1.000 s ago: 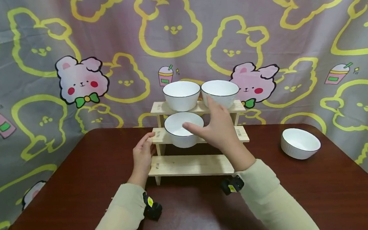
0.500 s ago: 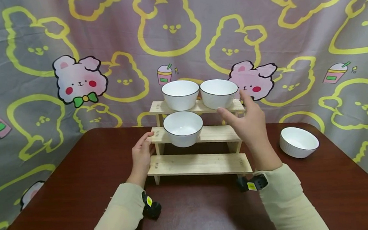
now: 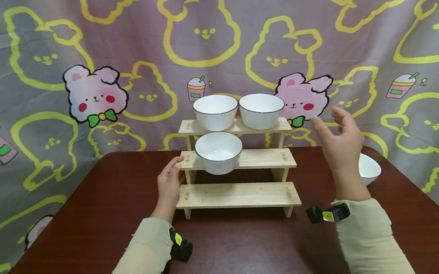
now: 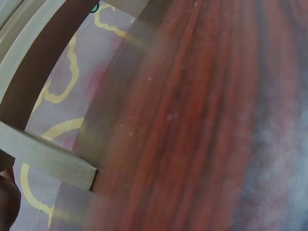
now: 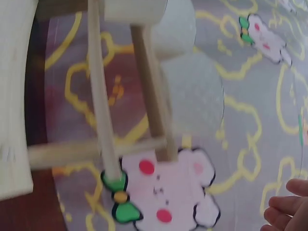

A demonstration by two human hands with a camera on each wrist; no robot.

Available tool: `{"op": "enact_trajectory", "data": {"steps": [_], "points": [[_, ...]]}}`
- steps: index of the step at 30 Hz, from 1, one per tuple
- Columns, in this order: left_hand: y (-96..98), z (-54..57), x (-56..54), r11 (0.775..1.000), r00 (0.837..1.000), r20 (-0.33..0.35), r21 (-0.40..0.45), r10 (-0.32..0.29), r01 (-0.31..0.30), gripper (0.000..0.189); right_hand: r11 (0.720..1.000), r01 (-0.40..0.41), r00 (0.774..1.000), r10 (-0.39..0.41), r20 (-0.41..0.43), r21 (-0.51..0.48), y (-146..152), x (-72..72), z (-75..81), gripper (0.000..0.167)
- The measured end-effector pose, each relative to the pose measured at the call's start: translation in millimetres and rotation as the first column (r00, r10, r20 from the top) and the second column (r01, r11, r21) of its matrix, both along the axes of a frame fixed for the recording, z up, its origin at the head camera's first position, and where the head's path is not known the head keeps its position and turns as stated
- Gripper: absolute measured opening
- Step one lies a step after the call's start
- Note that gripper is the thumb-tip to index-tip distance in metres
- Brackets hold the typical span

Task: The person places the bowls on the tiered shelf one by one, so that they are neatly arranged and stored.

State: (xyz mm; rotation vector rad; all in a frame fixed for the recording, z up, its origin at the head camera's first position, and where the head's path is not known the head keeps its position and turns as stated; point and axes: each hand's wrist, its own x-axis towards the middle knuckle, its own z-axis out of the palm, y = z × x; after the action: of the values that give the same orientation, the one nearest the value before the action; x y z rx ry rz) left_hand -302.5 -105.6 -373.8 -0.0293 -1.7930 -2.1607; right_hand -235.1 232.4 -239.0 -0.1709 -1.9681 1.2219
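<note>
A three-step wooden display shelf stands on the table. My left hand holds the left end of its middle step. On that step, left of centre, sits a white bowl with a dark rim. Two matching bowls stand side by side on the top step, one on the left and one on the right. My right hand is raised in the air right of the shelf, fingers loosely bent and holding nothing. It partly hides another white bowl on the table. Fingertips show in the right wrist view.
The dark reddish-brown table extends on both sides of the shelf. Behind it hangs a grey-pink curtain with yellow outlines and cartoon bunnies. In the left wrist view, a wooden part of the shelf is close by.
My right hand has moved right, from over the middle-step bowl, past the shelf's right end, to in front of the bowl on the table. My left hand has stayed put.
</note>
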Motion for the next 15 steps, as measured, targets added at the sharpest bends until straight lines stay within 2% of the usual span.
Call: {"op": "enact_trajectory", "data": {"steps": [4, 9, 15], "points": [[-0.6, 1.3, 0.9, 1.000, 1.000, 0.005, 0.003, 0.002, -0.002, 0.031, 0.996, 0.069, 0.996, -0.065, 0.064, -0.058, 19, 0.8, -5.4, 0.057], [0.0, 2.0, 1.0, 1.000, 1.000, 0.006, 0.010, -0.005, 0.005, 0.032, 0.982, 0.164, 0.985, -0.159, 0.061, -0.095, 46, 0.7, -19.3, 0.053], [-0.3, 2.4, 1.8, 1.000, 1.000, 0.015, -0.009, -0.001, 0.001, 0.032, 0.962, 0.224, 0.973, -0.210, 0.098, -0.156, 79, -2.7, -37.2, 0.053]]}}
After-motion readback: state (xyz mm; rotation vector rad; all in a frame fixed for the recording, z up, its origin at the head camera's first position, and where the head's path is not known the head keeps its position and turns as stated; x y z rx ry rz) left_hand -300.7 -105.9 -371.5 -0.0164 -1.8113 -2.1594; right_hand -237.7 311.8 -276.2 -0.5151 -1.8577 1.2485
